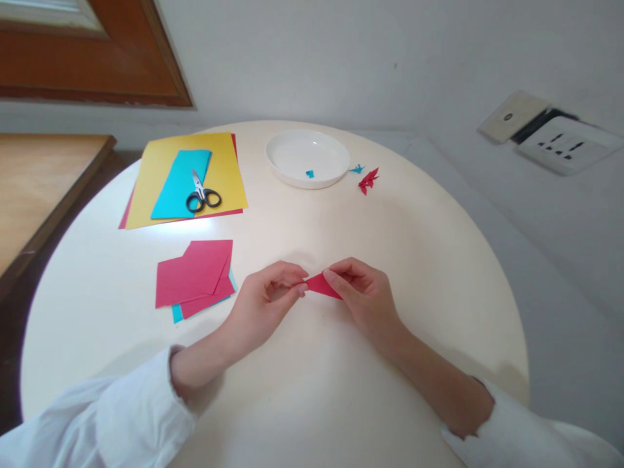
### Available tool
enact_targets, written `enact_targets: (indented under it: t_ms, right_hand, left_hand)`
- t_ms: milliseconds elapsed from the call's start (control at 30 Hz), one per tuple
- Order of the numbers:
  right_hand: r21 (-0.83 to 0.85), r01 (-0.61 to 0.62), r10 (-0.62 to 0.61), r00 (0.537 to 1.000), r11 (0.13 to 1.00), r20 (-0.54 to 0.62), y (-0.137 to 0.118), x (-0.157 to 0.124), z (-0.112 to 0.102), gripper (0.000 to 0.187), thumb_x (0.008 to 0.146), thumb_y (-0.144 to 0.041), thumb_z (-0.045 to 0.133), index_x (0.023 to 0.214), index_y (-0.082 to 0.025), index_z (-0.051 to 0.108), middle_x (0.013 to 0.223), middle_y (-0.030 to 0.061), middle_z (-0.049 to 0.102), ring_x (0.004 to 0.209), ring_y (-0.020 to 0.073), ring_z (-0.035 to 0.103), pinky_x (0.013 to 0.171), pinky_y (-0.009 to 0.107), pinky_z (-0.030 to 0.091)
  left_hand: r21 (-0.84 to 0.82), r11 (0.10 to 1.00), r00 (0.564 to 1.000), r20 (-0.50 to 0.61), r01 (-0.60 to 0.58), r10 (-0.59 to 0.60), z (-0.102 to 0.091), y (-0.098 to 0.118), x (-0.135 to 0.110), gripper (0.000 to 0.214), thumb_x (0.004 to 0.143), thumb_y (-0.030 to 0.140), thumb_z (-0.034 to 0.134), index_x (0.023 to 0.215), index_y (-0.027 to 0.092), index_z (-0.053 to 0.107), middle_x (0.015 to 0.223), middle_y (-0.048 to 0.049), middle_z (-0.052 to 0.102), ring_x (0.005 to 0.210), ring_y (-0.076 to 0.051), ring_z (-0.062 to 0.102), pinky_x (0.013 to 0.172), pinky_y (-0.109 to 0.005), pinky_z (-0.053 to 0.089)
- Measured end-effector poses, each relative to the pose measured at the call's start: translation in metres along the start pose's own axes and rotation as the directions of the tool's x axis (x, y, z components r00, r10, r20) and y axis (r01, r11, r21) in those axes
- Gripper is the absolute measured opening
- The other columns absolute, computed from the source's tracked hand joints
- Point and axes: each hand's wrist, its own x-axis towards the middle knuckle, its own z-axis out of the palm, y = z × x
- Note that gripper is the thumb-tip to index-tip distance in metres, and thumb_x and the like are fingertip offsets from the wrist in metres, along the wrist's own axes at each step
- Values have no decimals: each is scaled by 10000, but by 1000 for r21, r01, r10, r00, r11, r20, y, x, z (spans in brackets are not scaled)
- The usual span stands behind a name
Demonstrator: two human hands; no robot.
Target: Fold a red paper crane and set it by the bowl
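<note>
A small folded red paper piece (322, 285) lies low over the middle of the round cream table (429, 260). My left hand (266, 296) pinches its left tip with fingers closed. My right hand (363, 292) grips its right side, thumb pressed on top. Both hands sit close together, just above the tabletop.
To the left lies a stack of red and blue paper squares (195, 278). Farther back are yellow sheets (188, 179) with a blue sheet (180, 183) and black-handled scissors (201, 194) on top. A white plate (307, 158) holds a blue scrap; a red folded crane (368, 180) and a tiny blue one (357, 169) lie beside it.
</note>
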Motion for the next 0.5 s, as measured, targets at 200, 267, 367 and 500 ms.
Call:
enact_targets:
  t_ms: [200,267,367,500]
  right_hand:
    - [70,41,-47,996,997,77,7,-2,-1,321,678,-304,717,970,-233,602,792,-5,638,748,135,626,708,275,534]
    - [24,88,-90,987,996,130,9,-3,-2,412,662,-274,737,1042,-244,581,918,20,643,852,151,633,781,294,529]
    - [-83,187,-170,969,979,177,10,-4,-3,334,705,-244,703,1022,-236,598,1016,49,635,935,166,618,833,311,513]
    - [-140,279,-253,950,950,181,9,-3,-3,203,765,-218,639,966,-237,625,972,43,650,913,160,614,783,292,516]
  left_hand:
    - [-26,1000,1000,-22,2,-3,-3,2,2,118,713,257,655,715,153,598,603,13,599,577,-99,563,564,-206,449]
    - [-48,999,999,-49,17,-19,-4,2,3,134,711,264,659,737,149,596,595,20,594,568,-95,552,554,-201,435]
    - [-74,996,997,-64,44,-49,-4,1,4,155,713,279,659,762,148,592,587,23,596,566,-97,550,554,-204,426]
    - [-99,994,998,-45,38,-43,-4,2,4,145,729,279,647,763,146,601,601,18,605,581,-97,553,571,-204,434]
